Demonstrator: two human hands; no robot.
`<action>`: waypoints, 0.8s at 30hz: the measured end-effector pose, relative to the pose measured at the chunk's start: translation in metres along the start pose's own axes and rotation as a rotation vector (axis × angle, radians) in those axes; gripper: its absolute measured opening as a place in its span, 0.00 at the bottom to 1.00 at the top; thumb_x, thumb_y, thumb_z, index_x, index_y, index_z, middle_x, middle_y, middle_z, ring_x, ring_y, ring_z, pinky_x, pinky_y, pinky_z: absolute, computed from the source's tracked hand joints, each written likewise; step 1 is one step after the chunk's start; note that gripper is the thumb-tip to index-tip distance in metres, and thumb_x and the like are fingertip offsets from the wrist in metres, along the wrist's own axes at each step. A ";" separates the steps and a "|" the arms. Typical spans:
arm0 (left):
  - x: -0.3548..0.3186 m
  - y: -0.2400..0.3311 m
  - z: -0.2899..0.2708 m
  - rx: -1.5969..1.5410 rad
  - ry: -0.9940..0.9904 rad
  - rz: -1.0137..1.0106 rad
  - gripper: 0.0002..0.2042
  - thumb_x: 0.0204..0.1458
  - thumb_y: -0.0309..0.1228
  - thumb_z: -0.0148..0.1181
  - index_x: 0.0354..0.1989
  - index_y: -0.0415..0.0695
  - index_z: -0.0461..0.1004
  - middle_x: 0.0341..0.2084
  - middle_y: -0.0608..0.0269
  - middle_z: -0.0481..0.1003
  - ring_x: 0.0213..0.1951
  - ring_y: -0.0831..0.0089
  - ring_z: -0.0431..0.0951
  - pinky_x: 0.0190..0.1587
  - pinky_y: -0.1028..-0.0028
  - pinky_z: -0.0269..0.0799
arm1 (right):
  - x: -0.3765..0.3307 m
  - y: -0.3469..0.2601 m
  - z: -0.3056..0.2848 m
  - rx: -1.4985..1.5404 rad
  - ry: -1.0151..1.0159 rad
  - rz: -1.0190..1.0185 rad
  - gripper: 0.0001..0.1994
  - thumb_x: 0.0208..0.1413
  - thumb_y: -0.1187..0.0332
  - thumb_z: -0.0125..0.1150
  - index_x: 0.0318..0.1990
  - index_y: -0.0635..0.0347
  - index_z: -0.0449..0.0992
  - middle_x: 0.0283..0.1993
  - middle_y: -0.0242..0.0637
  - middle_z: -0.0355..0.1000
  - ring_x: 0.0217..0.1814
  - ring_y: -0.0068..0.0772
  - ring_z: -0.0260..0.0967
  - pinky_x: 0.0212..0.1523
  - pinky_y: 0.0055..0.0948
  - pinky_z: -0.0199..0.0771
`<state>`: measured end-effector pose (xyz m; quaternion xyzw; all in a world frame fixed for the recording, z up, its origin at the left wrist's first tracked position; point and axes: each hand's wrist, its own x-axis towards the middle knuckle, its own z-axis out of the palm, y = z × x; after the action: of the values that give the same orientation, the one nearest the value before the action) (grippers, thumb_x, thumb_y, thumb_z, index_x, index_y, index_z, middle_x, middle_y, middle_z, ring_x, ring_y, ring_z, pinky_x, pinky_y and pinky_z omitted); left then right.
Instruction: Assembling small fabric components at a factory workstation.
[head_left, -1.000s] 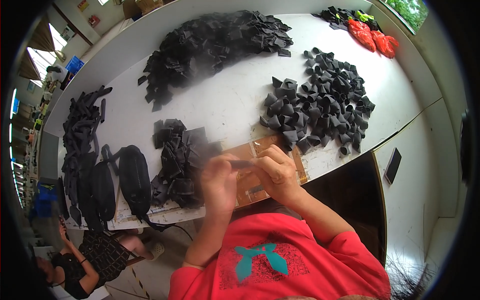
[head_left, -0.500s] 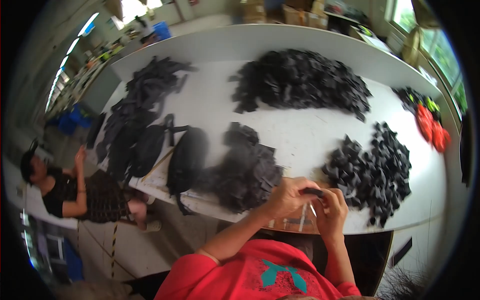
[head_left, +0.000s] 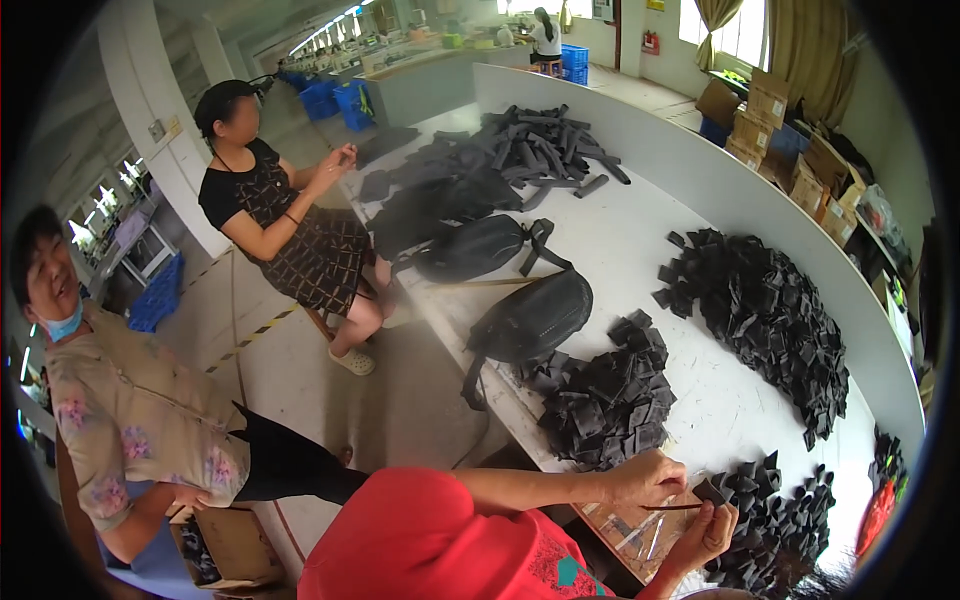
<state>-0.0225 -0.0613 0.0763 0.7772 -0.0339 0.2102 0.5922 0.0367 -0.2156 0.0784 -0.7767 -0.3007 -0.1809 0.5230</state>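
My right hand [head_left: 706, 537] is closed on a small black fabric piece [head_left: 710, 491], held at the fingertips above the table's near edge. A thin dark stick-like thing [head_left: 668, 507] juts left from those fingers; I cannot tell what it is. Just up and left of it is my left hand [head_left: 650, 478], its fingers curled and pressed together; whatever they hold is hidden. Beneath both hands lies a brown board [head_left: 625, 515] with slim light tools on it. A heap of flat black pieces [head_left: 610, 405] lies beside my left hand, and folded black pieces [head_left: 770, 520] beside my right.
Farther off on the white table [head_left: 640, 225] lie a large black heap [head_left: 765, 325], black strips [head_left: 540, 145] and two black bags [head_left: 535, 315]. A seated person [head_left: 285, 205] and another person [head_left: 150, 410] near a cardboard box [head_left: 230, 545] are at left. A low partition [head_left: 700, 170] borders the table.
My view has swung left, bringing the second person and the box into sight. My hands, close together on a black piece before, are now slightly apart, with the piece in my right hand.
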 end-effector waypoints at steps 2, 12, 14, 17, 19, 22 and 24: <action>-0.013 -0.012 -0.012 0.144 0.123 0.074 0.06 0.45 0.28 0.55 0.22 0.38 0.69 0.16 0.54 0.70 0.21 0.63 0.73 0.24 0.72 0.65 | -0.001 0.002 0.000 -0.010 -0.006 0.041 0.10 0.49 0.79 0.52 0.21 0.65 0.58 0.25 0.29 0.55 0.24 0.19 0.49 0.22 0.17 0.52; -0.105 -0.060 -0.090 0.586 0.627 -0.432 0.08 0.45 0.30 0.56 0.22 0.37 0.70 0.14 0.54 0.71 0.18 0.63 0.73 0.21 0.69 0.64 | 0.001 -0.010 0.006 -0.015 0.067 -0.051 0.10 0.50 0.80 0.52 0.21 0.65 0.58 0.25 0.31 0.55 0.24 0.20 0.50 0.22 0.17 0.51; -0.121 -0.073 -0.097 0.632 0.623 -0.417 0.09 0.45 0.31 0.56 0.22 0.38 0.70 0.14 0.54 0.71 0.19 0.61 0.73 0.21 0.68 0.65 | 0.001 -0.008 0.006 -0.017 0.073 -0.045 0.10 0.49 0.80 0.52 0.21 0.65 0.58 0.25 0.31 0.55 0.24 0.20 0.50 0.22 0.17 0.51; -0.133 -0.078 -0.093 0.672 0.592 -0.396 0.09 0.46 0.32 0.55 0.23 0.39 0.69 0.15 0.54 0.71 0.20 0.58 0.73 0.22 0.67 0.65 | 0.000 -0.002 0.005 -0.026 0.072 -0.028 0.10 0.49 0.80 0.52 0.21 0.65 0.58 0.25 0.31 0.54 0.24 0.20 0.49 0.22 0.17 0.50; -0.138 -0.082 -0.088 0.668 0.570 -0.394 0.09 0.46 0.32 0.55 0.23 0.39 0.69 0.16 0.55 0.71 0.21 0.57 0.72 0.22 0.67 0.65 | -0.001 -0.004 0.005 -0.017 0.059 -0.023 0.11 0.49 0.80 0.52 0.21 0.65 0.57 0.25 0.31 0.54 0.23 0.21 0.48 0.22 0.17 0.50; -0.137 -0.092 -0.084 0.690 0.563 -0.355 0.07 0.46 0.32 0.55 0.24 0.41 0.68 0.17 0.56 0.70 0.22 0.57 0.72 0.23 0.66 0.65 | -0.002 -0.004 0.006 -0.021 0.077 -0.033 0.11 0.50 0.80 0.52 0.21 0.64 0.57 0.25 0.31 0.53 0.23 0.21 0.48 0.22 0.17 0.49; -0.134 -0.094 -0.081 0.887 0.556 -0.289 0.06 0.45 0.31 0.55 0.23 0.43 0.66 0.16 0.57 0.69 0.20 0.58 0.70 0.22 0.65 0.64 | -0.002 -0.002 0.006 -0.024 0.071 -0.034 0.11 0.50 0.80 0.52 0.21 0.64 0.57 0.25 0.30 0.53 0.23 0.20 0.48 0.22 0.17 0.49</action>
<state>-0.1391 0.0166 -0.0412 0.8644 0.3230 0.3184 0.2169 0.0335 -0.2100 0.0766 -0.7708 -0.2930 -0.2207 0.5208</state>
